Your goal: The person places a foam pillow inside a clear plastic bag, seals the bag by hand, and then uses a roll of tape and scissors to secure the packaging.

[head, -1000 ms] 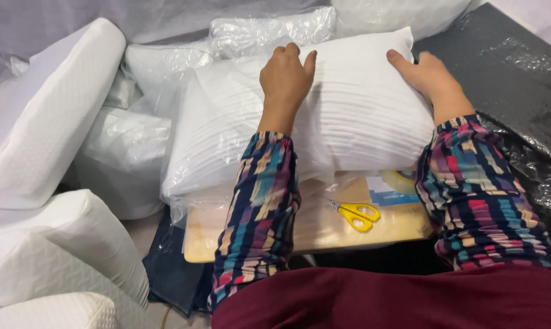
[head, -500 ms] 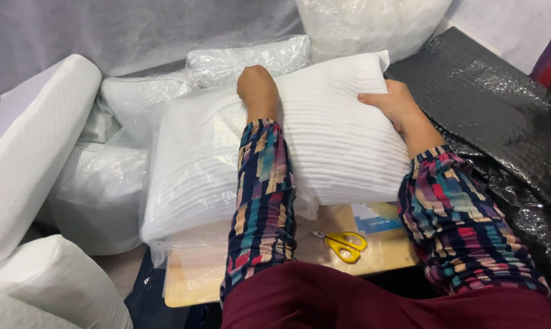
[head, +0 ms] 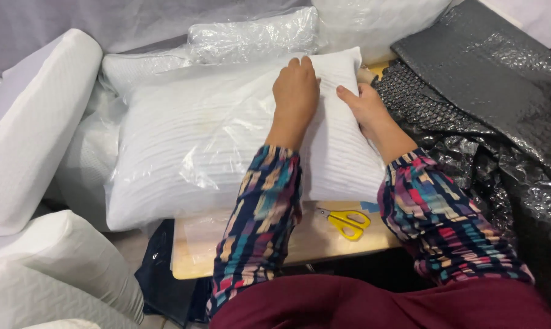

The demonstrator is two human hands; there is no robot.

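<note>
Left hand and right hand lie flat, fingers spread, gripping nothing, on the bagged pillow. Risk: slick plastic lets it slide off the worktop onto the scissors.

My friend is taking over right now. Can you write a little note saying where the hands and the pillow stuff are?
Left hand: flat on the white pillow, near its far right corner, holding nothing.
Right hand: pressed on the pillow's right edge, fingers open.
The pillow lies on the small wooden table, clear plastic bag already partly around it, over the left part.
The right end looks uncovered.
Yellow scissors lie untouched on the table, between the sleeves.
Black bubble wrap to the right, more white pillows on the left.
</note>
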